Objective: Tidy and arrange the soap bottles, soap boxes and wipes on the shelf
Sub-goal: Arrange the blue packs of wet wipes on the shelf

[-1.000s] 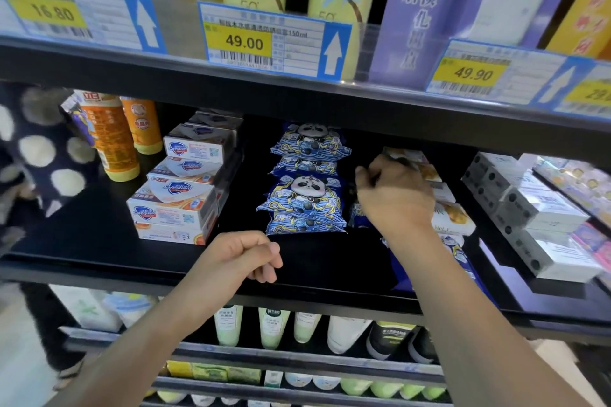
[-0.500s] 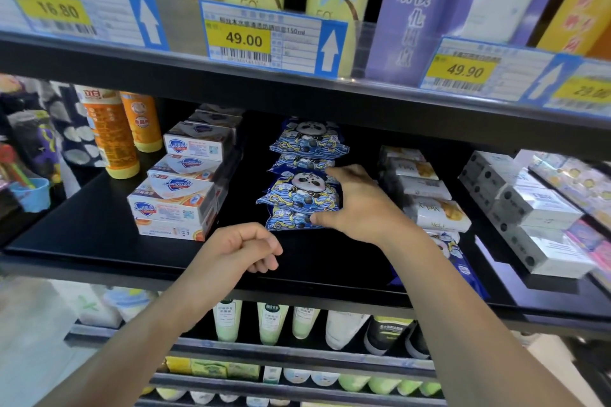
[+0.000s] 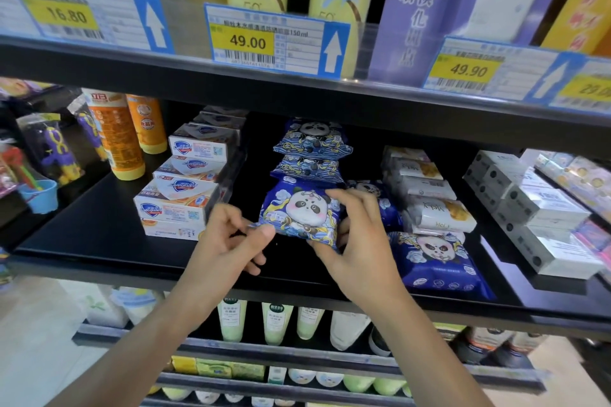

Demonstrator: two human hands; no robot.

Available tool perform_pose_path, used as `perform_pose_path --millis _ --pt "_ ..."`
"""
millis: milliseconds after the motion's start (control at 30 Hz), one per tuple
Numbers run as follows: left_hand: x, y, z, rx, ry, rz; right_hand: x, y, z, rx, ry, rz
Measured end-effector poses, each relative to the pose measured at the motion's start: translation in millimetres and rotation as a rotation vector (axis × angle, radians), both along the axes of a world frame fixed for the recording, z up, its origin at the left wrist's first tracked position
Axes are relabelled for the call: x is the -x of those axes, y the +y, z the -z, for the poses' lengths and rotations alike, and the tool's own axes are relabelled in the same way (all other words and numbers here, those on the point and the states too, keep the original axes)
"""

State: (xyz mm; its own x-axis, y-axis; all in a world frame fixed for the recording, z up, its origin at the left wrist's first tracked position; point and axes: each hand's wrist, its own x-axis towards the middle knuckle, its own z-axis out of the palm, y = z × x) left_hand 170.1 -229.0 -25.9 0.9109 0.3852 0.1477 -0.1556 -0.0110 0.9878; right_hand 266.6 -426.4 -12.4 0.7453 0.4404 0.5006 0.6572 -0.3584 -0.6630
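Note:
A blue panda wipes pack is held tilted up off the black shelf between both hands. My left hand pinches its left edge; my right hand grips its right side with fingers over the top. Behind it lie two more panda packs, one behind the other. A larger panda wipes pack lies flat at the right. Stacked white soap boxes stand to the left, with two orange soap bottles beyond them.
White and yellow soap packs lie in a row right of the panda packs. White boxes line the far right. Toys hang at the left. Price labels edge the shelf above. Tubes fill the shelf below.
My right hand moved left from the soap packs onto the front panda pack. My left hand rose from the shelf edge and took the pack's left edge; the pack now tilts up.

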Motion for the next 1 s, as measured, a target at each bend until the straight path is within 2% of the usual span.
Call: perform_pose_path --millis 67,233,567,1000 --pt "-0.2 2.2 -0.3 0.020 -0.017 -0.010 7.0 -0.9 6.3 -0.009 -0.015 -0.027" --pt "-0.9 -1.8 -3.8 -0.034 0.078 0.083 12.4 1.7 14.3 0.026 -0.049 -0.099" --pt "0.0 4.2 -3.8 0.006 0.077 0.100 0.9 -3.3 17.3 -0.110 0.329 -0.214" --pt "0.1 4.4 -2.8 -0.049 0.099 0.168 -4.3 -5.9 19.3 -0.155 0.407 -0.200"
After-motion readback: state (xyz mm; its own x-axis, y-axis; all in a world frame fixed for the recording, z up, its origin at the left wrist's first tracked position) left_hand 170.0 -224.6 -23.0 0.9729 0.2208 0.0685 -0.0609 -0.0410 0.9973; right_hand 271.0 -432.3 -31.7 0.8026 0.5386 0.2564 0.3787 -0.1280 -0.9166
